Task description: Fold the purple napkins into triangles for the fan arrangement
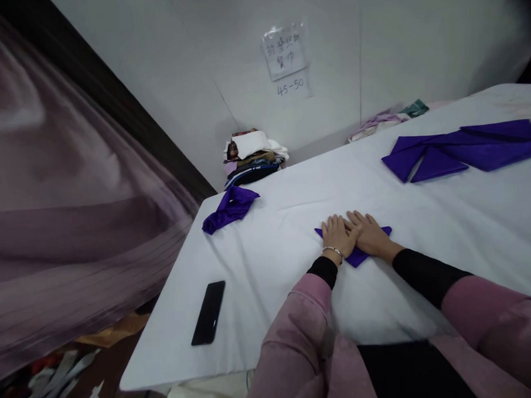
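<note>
A purple cloth napkin (357, 258), folded into a small triangle, lies on the white-covered table (295, 268) in front of me. My left hand (337, 236) rests flat on its left part, fingers stretched out. Beside it my right hand (367, 232) presses flat on the right part, its thumb side touching the left hand. The napkin's left and right points and its near tip show past my hands; its middle is hidden under them.
A crumpled purple cloth (231, 209) and a black phone (208, 313) lie to the left. Several folded purple napkins (457, 149) spread at the far right. Stacked clothes (255, 155) stand behind the table, below a handwritten sign (285, 54) on the wall. A pinkish curtain (72, 201) hangs at left.
</note>
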Tool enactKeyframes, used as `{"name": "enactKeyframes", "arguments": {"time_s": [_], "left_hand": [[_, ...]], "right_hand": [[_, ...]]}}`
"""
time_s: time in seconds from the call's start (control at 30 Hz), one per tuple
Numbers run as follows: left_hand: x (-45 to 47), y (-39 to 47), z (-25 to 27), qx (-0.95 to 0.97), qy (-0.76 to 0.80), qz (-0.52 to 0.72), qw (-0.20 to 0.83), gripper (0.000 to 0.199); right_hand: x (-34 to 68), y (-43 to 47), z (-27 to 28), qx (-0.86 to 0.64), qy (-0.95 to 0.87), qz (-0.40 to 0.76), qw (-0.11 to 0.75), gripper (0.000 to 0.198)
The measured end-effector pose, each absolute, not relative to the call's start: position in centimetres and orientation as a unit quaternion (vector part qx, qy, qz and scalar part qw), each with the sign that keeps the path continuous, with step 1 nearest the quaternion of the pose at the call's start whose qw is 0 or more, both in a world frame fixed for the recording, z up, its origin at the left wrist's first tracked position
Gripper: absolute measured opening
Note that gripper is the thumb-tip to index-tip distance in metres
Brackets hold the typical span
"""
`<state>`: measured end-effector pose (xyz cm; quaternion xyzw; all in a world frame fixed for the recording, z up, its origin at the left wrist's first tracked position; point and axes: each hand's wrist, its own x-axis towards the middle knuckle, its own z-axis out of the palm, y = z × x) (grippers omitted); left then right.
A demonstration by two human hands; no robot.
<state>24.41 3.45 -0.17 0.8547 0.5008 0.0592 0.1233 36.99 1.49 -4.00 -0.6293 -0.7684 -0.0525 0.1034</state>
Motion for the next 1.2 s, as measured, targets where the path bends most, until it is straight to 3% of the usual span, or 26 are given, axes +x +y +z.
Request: {"name": "enactKeyframes", "arguments": {"time_s": [0.23,0.4,0.67,0.9,1.03,1.2], "left_hand": [[24.5,4.0,-0.4,0.846,0.518,0.05,0.117,0.074],[24.4,4.0,-1.1,0.86,0.503,0.038,0.071,0.066],[24.4,4.4,-1.1,0.856,0.51,0.035,0.077,0.068],[24.4,4.5,-1.3,0.852,0.513,0.054,0.084,0.068],[24.4,4.5,-1.4,0.851,0.515,0.055,0.087,0.067],[24.5,4.6,-1.4,0.85,0.516,0.056,0.092,0.067]], "right_hand": [[37.8,1.5,-3.7,-0.653,-0.749,-0.043,0.1,0.052],[42.1,1.8,-3.6,-0.673,-0.728,-0.004,0.134,0.054],[48.6,-0.6,-0.7,-0.65,-0.595,0.283,0.379,0.054],[47.3,-3.5,0.0,-0.679,-0.484,0.419,0.36,0.038],[46.2,-3.1,0.4,-0.668,-0.521,0.426,0.318,0.04],[46.1,-1.9,0.6,-0.661,-0.525,0.445,0.297,0.026]]}}
